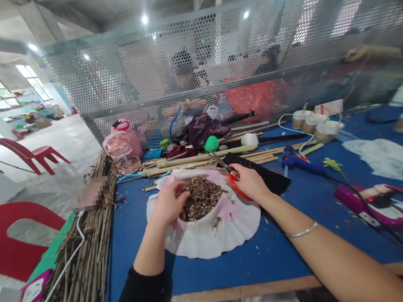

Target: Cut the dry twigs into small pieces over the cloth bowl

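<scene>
My left hand point(171, 201) is at the left side of a heap of chopped brown twig bits point(203, 195), its fingers bent together over the pile. What they pinch, if anything, is too small to make out. The heap fills a round hollow in a white cloth point(212, 243) with pink stains, spread on the table. In my right hand point(249, 183) is a pair of scissors point(238, 189) with red-orange handles. Their blades point up and left, above the heap's right edge. A small clump of bits point(216, 223) lies on the cloth in front.
A bundle of long thin sticks point(79, 272) lines the left. Wooden rods point(203, 162), green yarn point(211, 143) and white yarn point(249, 141) lie behind. To the right are a blue glue gun point(303, 163), a purple device point(376, 205) and paper cups point(326, 130). A perforated metal screen point(142, 68) stands behind; people sit beyond.
</scene>
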`<state>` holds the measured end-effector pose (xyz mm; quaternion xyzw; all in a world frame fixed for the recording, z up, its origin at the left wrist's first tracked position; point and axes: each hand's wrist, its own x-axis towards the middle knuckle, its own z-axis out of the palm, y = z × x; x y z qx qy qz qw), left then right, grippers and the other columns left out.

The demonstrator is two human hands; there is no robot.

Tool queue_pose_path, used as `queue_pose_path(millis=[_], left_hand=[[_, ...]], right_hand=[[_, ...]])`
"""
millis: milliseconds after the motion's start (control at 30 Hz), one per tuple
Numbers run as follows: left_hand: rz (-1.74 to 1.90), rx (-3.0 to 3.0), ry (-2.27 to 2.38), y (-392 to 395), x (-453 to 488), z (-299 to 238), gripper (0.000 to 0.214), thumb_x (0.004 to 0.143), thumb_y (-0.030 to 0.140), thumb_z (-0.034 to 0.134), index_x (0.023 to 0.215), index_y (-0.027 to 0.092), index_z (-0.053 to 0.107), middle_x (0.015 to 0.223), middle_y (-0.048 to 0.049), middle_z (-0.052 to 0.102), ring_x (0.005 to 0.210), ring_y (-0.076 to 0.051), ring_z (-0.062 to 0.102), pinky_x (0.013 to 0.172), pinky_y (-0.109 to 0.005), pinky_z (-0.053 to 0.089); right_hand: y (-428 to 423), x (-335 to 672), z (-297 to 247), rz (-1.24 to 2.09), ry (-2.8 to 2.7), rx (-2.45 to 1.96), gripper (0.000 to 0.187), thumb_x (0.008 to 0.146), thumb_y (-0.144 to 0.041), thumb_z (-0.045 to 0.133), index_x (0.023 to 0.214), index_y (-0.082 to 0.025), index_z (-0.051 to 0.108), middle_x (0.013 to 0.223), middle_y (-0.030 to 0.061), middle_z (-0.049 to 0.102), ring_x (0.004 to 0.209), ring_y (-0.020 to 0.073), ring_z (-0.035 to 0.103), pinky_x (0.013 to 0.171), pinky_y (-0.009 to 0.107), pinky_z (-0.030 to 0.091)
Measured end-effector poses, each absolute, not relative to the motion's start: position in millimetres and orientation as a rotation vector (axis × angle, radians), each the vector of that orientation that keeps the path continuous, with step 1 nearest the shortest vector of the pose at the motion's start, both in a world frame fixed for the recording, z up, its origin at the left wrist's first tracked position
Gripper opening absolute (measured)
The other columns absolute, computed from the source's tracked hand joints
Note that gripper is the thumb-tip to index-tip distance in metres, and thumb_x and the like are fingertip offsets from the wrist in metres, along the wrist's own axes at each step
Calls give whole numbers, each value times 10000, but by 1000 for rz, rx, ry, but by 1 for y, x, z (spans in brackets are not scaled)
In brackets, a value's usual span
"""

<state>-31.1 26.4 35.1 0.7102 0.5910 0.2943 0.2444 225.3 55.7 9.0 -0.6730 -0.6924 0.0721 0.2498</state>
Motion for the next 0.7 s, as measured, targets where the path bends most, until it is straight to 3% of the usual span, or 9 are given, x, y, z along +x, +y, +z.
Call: queue_pose_path(millis=[133, 267, 333, 433, 567, 700], left_hand=[[858, 1934, 1813, 27, -46, 40, 259, 779, 317, 496, 930, 167, 642, 834, -49, 671, 696, -144, 587, 680, -256, 429], [427, 1963, 1592, 19, -53, 45, 310, 674, 474, 595, 655, 167, 630, 592, 2, 606, 587, -134, 543, 557, -227, 383], [260, 1980, 1453, 15, -50, 44, 320, 594, 492, 660, 663, 180, 627, 573, 25, 591, 562, -122, 529, 527, -213, 357], [285, 2059, 1520, 13, -38, 39, 297, 548, 416, 711, 731, 199, 625, 631, 28, 611, 600, -125, 531, 527, -209, 334], [408, 2079, 1616, 17, -27, 34, 128, 651, 294, 635, 726, 191, 638, 654, 10, 628, 613, -118, 532, 551, -211, 337], [510, 2033, 1605, 17, -23, 34, 143, 700, 263, 585, 760, 166, 671, 628, -6, 629, 561, -116, 517, 535, -218, 341]], right_hand=[[56, 226, 9, 198, -1878, -1840, 380, 772, -426, 555, 1093, -222, 573, 913, 73, 681, 822, 218, 622, 647, 250, 400], [57, 226, 7, 199, -1895, -1837, 411, 762, -443, 566, 1106, -217, 570, 916, 78, 682, 821, 221, 624, 649, 253, 403], [57, 226, 6, 197, -1897, -1825, 417, 765, -449, 560, 1108, -214, 570, 916, 80, 682, 814, 220, 626, 649, 254, 406], [58, 227, 4, 190, -1897, -1802, 416, 770, -448, 553, 1110, -209, 572, 916, 82, 683, 801, 214, 628, 648, 253, 410], [57, 227, 5, 186, -1908, -1793, 424, 766, -440, 560, 1117, -203, 572, 913, 84, 684, 794, 215, 630, 651, 257, 415], [53, 223, 9, 185, -1915, -1774, 419, 773, -435, 552, 1118, -199, 572, 917, 88, 684, 805, 226, 632, 656, 265, 422]])
